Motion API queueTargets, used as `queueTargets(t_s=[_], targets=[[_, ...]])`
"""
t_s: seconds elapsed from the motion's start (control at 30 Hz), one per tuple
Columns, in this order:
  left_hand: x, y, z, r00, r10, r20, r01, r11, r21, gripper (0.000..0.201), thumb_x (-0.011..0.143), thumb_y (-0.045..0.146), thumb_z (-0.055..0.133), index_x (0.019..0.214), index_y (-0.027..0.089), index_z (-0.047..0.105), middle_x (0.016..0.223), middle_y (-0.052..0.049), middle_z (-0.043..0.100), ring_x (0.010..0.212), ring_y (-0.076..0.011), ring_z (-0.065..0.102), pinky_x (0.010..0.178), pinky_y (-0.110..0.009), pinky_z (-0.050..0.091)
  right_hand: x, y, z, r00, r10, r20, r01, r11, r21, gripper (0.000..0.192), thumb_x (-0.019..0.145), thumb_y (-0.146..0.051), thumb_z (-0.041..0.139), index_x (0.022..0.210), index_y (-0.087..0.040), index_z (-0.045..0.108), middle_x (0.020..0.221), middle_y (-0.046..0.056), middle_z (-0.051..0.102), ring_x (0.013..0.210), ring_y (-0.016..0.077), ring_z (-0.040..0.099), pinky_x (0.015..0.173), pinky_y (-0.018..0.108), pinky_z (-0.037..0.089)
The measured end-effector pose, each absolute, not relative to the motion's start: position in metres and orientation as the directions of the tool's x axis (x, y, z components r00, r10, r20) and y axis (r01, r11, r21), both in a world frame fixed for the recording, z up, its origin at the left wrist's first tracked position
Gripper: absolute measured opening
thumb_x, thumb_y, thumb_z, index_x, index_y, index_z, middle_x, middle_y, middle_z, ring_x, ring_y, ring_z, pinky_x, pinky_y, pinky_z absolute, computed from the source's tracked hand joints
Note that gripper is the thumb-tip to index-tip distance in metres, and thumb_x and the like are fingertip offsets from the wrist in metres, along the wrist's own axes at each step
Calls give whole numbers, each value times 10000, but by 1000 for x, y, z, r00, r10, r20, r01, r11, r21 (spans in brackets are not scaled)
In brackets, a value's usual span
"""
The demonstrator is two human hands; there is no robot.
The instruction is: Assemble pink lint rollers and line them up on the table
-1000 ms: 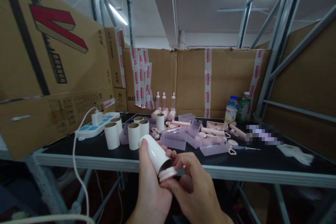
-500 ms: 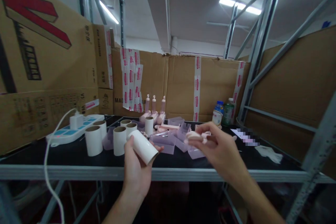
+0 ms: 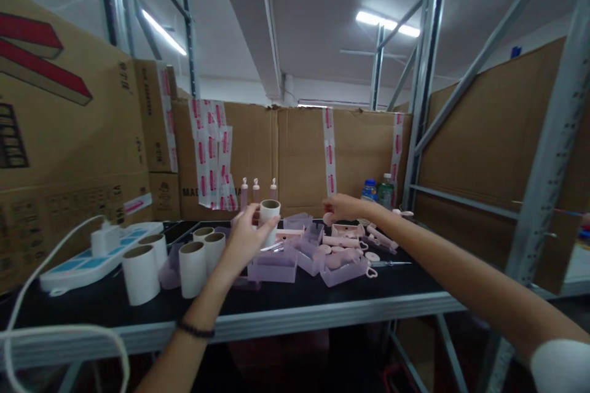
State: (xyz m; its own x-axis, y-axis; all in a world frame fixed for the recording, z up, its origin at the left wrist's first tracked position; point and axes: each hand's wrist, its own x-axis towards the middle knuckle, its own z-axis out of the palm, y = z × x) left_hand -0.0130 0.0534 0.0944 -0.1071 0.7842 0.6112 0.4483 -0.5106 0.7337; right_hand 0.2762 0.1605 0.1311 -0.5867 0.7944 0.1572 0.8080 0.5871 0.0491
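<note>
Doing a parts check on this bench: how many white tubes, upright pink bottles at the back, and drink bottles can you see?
White tubes: 5, four standing at, one in the left hand at
Upright pink bottles: 3
Drink bottles: 2
Total: 10

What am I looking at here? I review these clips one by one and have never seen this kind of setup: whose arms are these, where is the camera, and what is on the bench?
No machine here: a person wears the one camera on the head, so both bare arms reach away from you. The left hand has its grip on an upright white tube at the back. The right hand pinches a small pink cap. On the black bench stand more white tubes, clear purple trays with pink parts, a power strip and two bottles. Cardboard boxes wall it in.
</note>
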Motion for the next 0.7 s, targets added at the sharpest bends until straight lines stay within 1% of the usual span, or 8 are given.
queueTargets(t_s=[0.1, 0.2, 0.3, 0.43, 0.53, 0.63, 0.7], targets=[[-16, 78, 107, -29, 834, 551, 649, -404, 645, 340, 824, 388, 811, 1042, 149, 706, 1008, -78, 751, 931, -236, 697, 881, -375, 532, 279, 158, 115, -634, 767, 99, 773, 630, 67, 253, 981, -363, 718, 1120, -152, 697, 1089, 55, 724, 995, 219, 705, 908, 436, 596], [-11, 95, 116, -8, 885, 466, 804, -271, 529, 309, 924, 407, 744, 1081, 145, 699, 1075, -79, 732, 983, -231, 696, 922, -444, 557, 280, 158, 99, -651, 756, 68, 759, 648, 67, 237, 974, -358, 728, 1087, -150, 706, 1058, 50, 731, 981, 215, 710, 907, 435, 597], [-3, 109, 119, 14, 926, 377, 900, -175, 398, 314, 969, 422, 700, 1124, 149, 695, 1143, -85, 717, 1041, -238, 695, 944, -470, 571, 281, 160, 94, -652, 753, 93, 758, 650, 52, 253, 967, -357, 739, 1110, -151, 708, 1081, 56, 738, 994, 218, 715, 920, 440, 595], [6, 125, 114, 41, 958, 283, 955, -121, 272, 334, 978, 402, 694, 1210, 162, 678, 1226, -97, 696, 1089, -250, 690, 943, -469, 583, 287, 155, 107, -628, 742, 232, 767, 641, 27, 315, 943, -362, 760, 1171, -153, 700, 1139, 77, 745, 1041, 236, 711, 953, 454, 570], [13, 134, 109, 57, 966, 251, 967, -116, 226, 338, 980, 377, 696, 1244, 168, 667, 1257, -101, 684, 1104, -254, 686, 942, -469, 588, 291, 141, 122, -608, 711, 353, 760, 650, -2, 329, 883, -345, 813, 1144, -167, 721, 1116, 84, 770, 1033, 245, 717, 942, 406, 546], [20, 135, 106, 79, 956, 281, 963, -146, 225, 338, 977, 365, 700, 1249, 168, 665, 1262, -103, 681, 1107, -255, 685, 941, -468, 589, 294, 118, 133, -573, 664, 481, 744, 667, -35, 301, 854, -326, 833, 1105, -191, 734, 1099, 89, 785, 1045, 268, 723, 923, 368, 531], [23, 129, 107, 101, 933, 346, 949, -195, 248, 333, 974, 364, 704, 1239, 165, 670, 1263, -104, 682, 1115, -258, 683, 952, -474, 584, 295, 96, 137, -537, 621, 571, 729, 682, -57, 264, 879, -324, 807, 1095, -194, 731, 1117, 96, 780, 1066, 279, 720, 927, 374, 530]])
